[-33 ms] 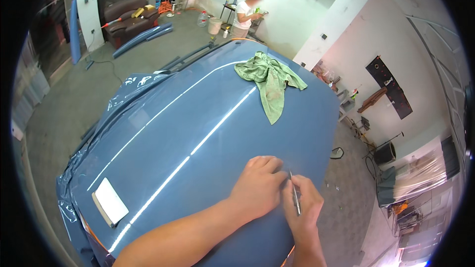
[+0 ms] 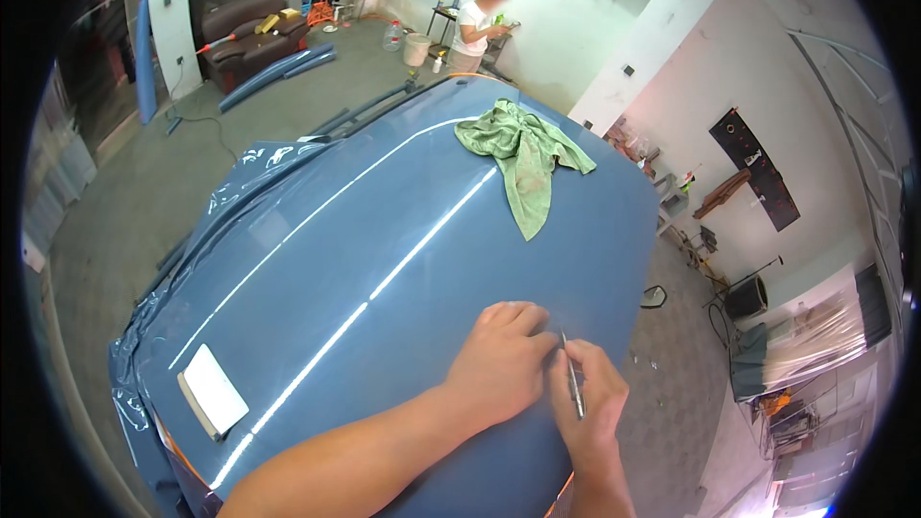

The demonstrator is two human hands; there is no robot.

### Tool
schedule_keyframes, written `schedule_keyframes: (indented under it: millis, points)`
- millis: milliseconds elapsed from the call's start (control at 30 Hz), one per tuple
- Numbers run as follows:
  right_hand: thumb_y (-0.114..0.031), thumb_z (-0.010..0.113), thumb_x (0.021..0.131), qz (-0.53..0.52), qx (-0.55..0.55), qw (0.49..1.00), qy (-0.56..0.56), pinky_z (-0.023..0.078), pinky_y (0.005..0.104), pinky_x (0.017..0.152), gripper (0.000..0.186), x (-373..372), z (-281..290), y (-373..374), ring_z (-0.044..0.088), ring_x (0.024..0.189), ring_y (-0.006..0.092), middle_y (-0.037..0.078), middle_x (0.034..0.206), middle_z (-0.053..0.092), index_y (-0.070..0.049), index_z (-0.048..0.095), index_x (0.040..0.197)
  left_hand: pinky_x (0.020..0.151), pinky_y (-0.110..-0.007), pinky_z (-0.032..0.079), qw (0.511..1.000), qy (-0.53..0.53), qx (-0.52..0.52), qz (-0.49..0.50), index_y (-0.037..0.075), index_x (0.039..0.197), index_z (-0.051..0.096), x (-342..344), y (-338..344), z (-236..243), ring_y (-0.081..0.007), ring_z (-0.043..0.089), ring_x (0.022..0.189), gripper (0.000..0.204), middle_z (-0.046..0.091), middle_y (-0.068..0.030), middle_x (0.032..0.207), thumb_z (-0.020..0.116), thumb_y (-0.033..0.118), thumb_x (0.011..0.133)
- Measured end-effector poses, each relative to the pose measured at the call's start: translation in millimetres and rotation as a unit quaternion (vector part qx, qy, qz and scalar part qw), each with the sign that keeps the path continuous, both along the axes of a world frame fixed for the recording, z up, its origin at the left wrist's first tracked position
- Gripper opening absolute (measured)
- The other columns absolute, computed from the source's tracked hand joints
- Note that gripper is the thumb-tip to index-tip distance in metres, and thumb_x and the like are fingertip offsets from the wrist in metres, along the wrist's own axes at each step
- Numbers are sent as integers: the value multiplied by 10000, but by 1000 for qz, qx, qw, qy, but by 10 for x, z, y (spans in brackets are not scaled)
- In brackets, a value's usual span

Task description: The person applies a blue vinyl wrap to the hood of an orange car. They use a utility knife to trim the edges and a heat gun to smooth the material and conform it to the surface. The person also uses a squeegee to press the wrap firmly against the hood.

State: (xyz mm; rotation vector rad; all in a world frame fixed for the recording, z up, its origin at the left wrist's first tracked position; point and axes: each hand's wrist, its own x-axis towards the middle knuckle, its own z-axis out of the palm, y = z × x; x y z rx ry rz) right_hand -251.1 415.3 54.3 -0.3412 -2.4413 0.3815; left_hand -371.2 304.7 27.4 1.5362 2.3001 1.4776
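Observation:
A blue car hood [image 2: 422, 307] fills the middle, and both my hands are at its right-hand part. In my right hand [image 2: 593, 398] is a slim silver pen-shaped tool [image 2: 575, 382], slanted with its upper end beside my left fingers. My left hand [image 2: 504, 360] rests on the hood with its fingers curled; what they pinch, if anything, is hidden. Farther up the hood lies a crumpled green cloth [image 2: 526, 158]. A white flat squeegee [image 2: 215, 393] with a tan edge lies at the lower left of the hood.
Loose glossy blue film [image 2: 254, 173] hangs along the hood's left edge. Beyond the car stand a person [image 2: 472, 29] in a white top, a bucket [image 2: 416, 50] and a brown sofa [image 2: 251, 34]. Blue rolls [image 2: 278, 77] lie on the floor. A black bin [image 2: 745, 297] stands right.

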Motion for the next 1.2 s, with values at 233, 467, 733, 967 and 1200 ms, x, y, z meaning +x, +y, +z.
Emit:
schedule_keyframes:
  millis: [233,467,733,967,1200]
  points:
    - [29,801,815,88,44,995,-5,611,365,766,243,92,14,262,755,885,314,159,1019,755,-3,702,1034,1114,-488,408,1000,12,-14,-4,57,1093,769,14,-6,37,-327,568,1267,263,641,-150,1271,680,97,849]
    - [58,798,807,145,-13,989,-29,611,343,751,272,162,63,471,760,886,308,161,1030,759,-16,712,1055,1107,-482,411,1000,24,-17,-4,78,1093,776,12,-11,68,-326,575,1250,233,644,-146,1259,700,131,880]
    - [74,805,795,160,-140,976,-39,613,307,707,256,177,62,688,775,835,244,142,1019,773,-43,744,1014,1078,-476,424,999,37,9,1,48,1018,775,15,9,88,-325,596,1196,177,649,-156,1180,702,118,873]
    - [91,786,792,163,-159,973,-30,599,290,719,250,187,42,723,762,841,215,138,1018,770,-39,747,1003,1078,-478,427,999,37,6,-1,42,1025,774,9,8,98,-330,600,1199,180,650,-160,1186,700,113,877]
    - [98,773,801,162,-176,971,-26,573,277,720,233,203,15,738,735,837,203,143,1042,755,-27,746,996,1086,-479,420,999,38,-8,-4,44,1064,767,15,10,112,-339,589,1223,201,645,-172,1214,694,116,890]
